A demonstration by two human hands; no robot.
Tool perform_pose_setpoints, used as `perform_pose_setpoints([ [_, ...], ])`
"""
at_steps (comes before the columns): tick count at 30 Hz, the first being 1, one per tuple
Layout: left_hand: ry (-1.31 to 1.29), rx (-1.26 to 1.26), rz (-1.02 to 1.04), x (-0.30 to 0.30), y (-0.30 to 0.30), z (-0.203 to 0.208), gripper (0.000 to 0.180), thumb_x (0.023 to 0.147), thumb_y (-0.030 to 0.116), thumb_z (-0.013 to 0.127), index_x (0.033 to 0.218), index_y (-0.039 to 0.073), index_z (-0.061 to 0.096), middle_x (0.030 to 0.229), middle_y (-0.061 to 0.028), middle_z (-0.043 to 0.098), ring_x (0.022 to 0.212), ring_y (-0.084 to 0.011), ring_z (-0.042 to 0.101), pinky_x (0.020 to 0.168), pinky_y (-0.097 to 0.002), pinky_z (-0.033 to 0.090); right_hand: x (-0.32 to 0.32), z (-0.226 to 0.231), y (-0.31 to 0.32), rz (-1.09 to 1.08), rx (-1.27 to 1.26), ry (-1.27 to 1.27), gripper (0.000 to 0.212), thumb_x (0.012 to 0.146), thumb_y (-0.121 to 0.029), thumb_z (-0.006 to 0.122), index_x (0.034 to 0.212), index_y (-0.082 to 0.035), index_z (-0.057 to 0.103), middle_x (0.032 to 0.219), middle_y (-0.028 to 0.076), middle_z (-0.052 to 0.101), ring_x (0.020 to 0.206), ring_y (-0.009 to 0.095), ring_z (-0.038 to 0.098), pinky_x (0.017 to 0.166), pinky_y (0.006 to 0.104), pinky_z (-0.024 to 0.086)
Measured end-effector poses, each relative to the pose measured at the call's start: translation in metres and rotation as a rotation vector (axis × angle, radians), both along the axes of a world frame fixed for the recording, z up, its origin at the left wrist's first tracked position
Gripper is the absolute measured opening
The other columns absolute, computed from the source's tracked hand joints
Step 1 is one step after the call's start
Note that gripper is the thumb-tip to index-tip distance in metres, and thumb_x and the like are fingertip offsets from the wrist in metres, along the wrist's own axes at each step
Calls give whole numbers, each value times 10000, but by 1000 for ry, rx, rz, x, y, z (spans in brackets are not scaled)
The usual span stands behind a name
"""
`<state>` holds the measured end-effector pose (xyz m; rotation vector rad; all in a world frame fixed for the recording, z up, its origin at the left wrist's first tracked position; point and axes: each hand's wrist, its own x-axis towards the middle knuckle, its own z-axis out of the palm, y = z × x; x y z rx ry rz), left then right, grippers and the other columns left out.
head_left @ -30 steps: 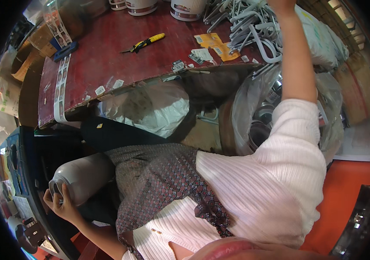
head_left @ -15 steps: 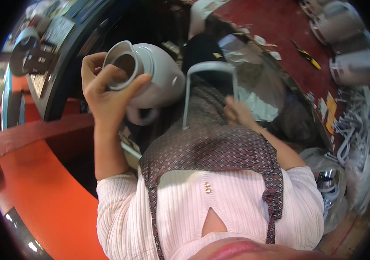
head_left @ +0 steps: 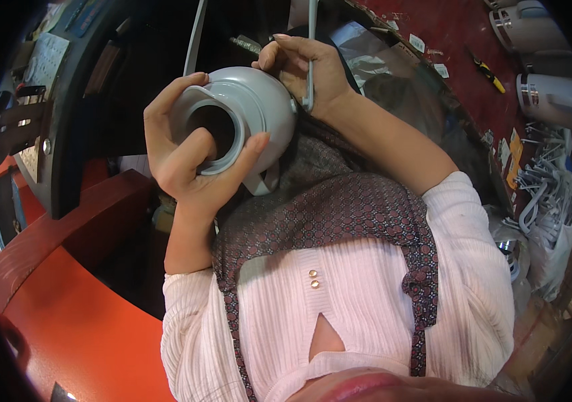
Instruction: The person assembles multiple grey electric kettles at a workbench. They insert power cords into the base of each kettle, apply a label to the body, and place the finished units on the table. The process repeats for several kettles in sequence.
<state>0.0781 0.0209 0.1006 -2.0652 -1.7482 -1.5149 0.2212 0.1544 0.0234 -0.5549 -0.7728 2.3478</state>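
A pale grey jug body (head_left: 269,100) with a spouted mouth lies tilted over my lap, its dark opening facing me. My left hand (head_left: 182,167) is wrapped round the mouth rim, one finger hooked inside and the thumb along the near edge. A small loop handle (head_left: 260,182) sticks out below the jug. My right hand (head_left: 319,74) is closed round one arm of a U-shaped grey carrying handle (head_left: 197,37). That arm's end meets the jug's right side; whether it is fastened I cannot tell. The handle's far part runs out of the picture.
On the red surface (head_left: 447,33) at the right stand several grey jugs (head_left: 554,97) with shiny bands, near a yellow-and-black cutter (head_left: 490,75). A plastic bag of grey handles (head_left: 547,211) lies below them. An orange seat (head_left: 92,328) is at my left, beside a dark machine frame (head_left: 75,134).
The carrying handle has gone from over my lap to the jug's far side, with my right hand now beside the jug. The jug has turned its mouth more towards me.
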Motion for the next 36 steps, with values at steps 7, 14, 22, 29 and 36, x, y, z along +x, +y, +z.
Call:
perform_pose_setpoints([
  [7,59,-49,-193,20,-6,-4,563,670,327,903,548,54,427,1241,-331,513,1105,-420,583,862,-414,548,-2,-10,-3,47,263,-309,183,958,-142,555,958,11,655,981,127,683,944,154,640,883,276,500],
  [14,-412,-217,270,-16,23,-44,491,876,246,710,1244,-12,513,1106,-131,599,967,-235,606,885,-359,467,14,0,20,28,462,-153,190,981,-181,569,1064,-17,615,1064,128,678,921,161,649,853,295,514],
  [22,-1509,-293,-324,-28,50,-69,475,998,246,603,1370,-21,473,621,70,401,482,-2,328,452,-162,277,19,27,12,-403,1141,-354,503,1023,-391,458,1272,33,566,1239,197,639,1210,292,572,1061,442,406],
  [29,-1244,-142,-253,-15,77,-76,490,961,264,675,1362,25,528,672,57,492,547,-3,401,483,-169,316,24,59,-19,-120,1266,-260,550,1028,-440,453,1204,67,576,1160,200,672,1160,307,599,1009,412,448],
  [36,-1199,-124,-73,-2,50,-50,536,959,208,675,1452,146,475,745,29,547,565,-23,455,483,-176,350,48,37,-11,-448,1144,-68,406,1013,-290,521,1258,28,463,1155,148,610,1016,213,605,880,328,485],
])
